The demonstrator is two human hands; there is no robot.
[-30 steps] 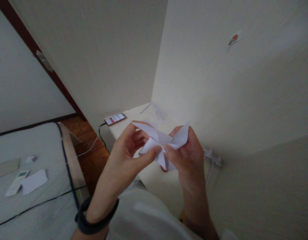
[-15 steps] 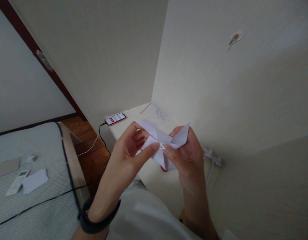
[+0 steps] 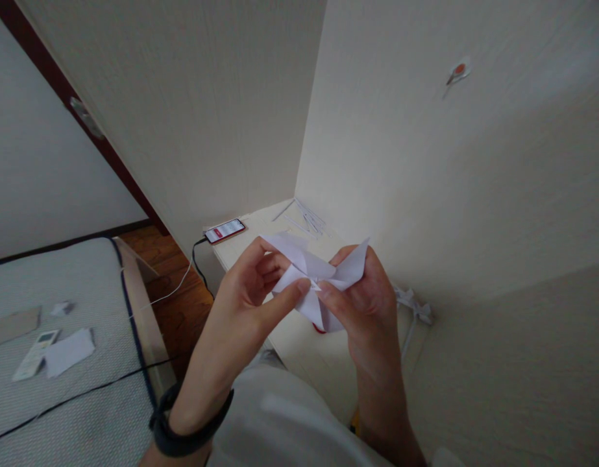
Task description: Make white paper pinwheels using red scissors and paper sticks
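One folded white paper pinwheel (image 3: pixel 316 263) sits in our grip above the tabletop (image 3: pixel 303 353): our left hand (image 3: pixel 248 303) pinches it from one side, our right hand (image 3: pixel 366 308) from the other, thumbs near its centre. Beyond, we see thin white sticks (image 3: pixel 306 219) and a phone (image 3: pixel 225 231) lying there.

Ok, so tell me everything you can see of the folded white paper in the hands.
The folded white paper looks thin, matte and crisply creased, shaped like a pinwheel. Pointed flaps spread from its middle, where small folds meet; the flap on the right side tilts up to a sharp tip. The left hand and the right hand hold it from either side over the white table, covering parts of it, so its underside is hidden.
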